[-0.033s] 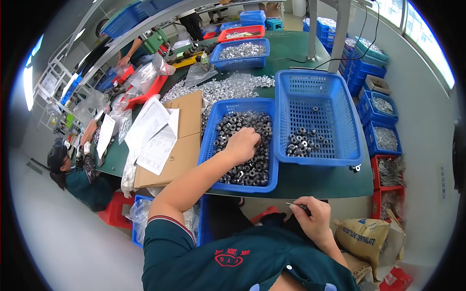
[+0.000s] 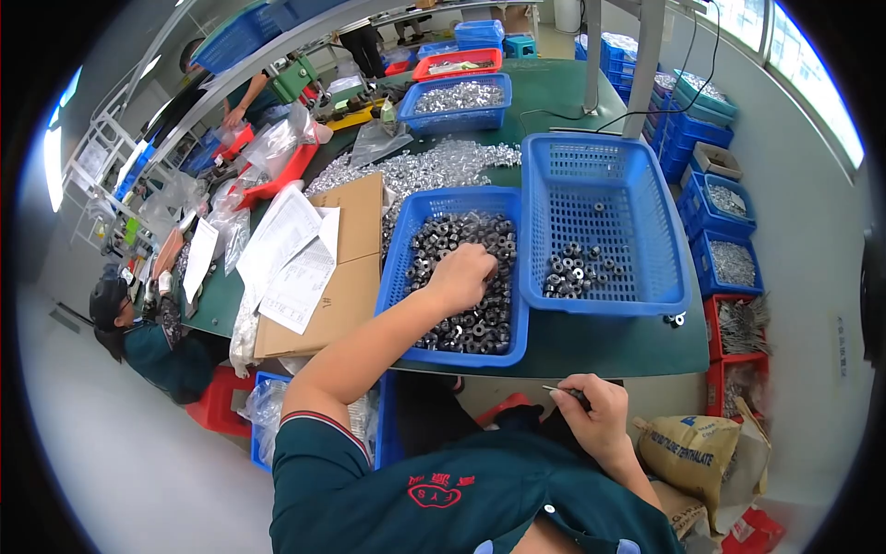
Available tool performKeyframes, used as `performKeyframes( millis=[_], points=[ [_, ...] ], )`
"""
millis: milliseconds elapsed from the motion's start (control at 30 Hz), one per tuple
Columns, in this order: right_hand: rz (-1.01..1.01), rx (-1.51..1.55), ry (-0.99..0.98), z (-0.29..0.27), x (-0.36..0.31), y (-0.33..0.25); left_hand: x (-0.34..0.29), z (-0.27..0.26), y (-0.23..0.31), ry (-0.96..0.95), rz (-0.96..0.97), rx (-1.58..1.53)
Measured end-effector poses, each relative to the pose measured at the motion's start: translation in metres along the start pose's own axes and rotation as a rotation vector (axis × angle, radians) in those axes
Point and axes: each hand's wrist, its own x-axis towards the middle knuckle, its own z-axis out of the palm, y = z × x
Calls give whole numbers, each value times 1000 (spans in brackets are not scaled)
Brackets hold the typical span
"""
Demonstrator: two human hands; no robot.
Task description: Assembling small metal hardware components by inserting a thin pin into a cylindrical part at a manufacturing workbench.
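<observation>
Moved: hardly anything; left hand (image 2: pixel 464 277), right hand (image 2: pixel 595 414), left basket (image 2: pixel 461 194) and right basket (image 2: pixel 637 217) keep their earlier places.
Left hand: centre of the frame, fingers bent down among dark metal parts (image 2: pixel 472 337); whether one is pinched, cannot tell.
Right hand: right of lower centre, curled closed on a thin rod (image 2: pixel 551 388), pale tip pointing left; a dark piece in the grip is mostly hidden.
Parts: too many to count in the left basket; a small cluster plus one apart in the right.
In the way: the left forearm crosses the left basket's lower left corner.
Around: cardboard (image 2: pixel 318 323) and overlapping papers (image 2: pixel 305 277) left of centre; one blue tub (image 2: pixel 457 118) and one red tray (image 2: pixel 434 72) at upper centre; one co-worker (image 2: pixel 152 355) at left.
Materials: baskets of perforated blue plastic; parts short, round, holed, glossy; table (image 2: pixel 609 351) smooth green; sack (image 2: pixel 688 452), lower right, yellowish, crumpled.
</observation>
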Motion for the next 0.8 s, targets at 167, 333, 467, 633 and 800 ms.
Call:
performKeyframes(
  millis=[167,333,467,633,800],
  points=[
    [-31,-11,-10,0,2,-5,-2,-10,3,35,-4,-256],
    [-3,-10,-5,-1,5,-5,-24,-50,29,-17,-261,-1082],
    [88,87,-18,2,14,-9,-55,-55,59,62,-201,-1665],
    [-17,185,3,14,35,-22,-85,-39,88,154,-146,-1711],
    [-5,195,-8,26,41,-26,-103,-32,104,209,-171,-1632]
  ],
)
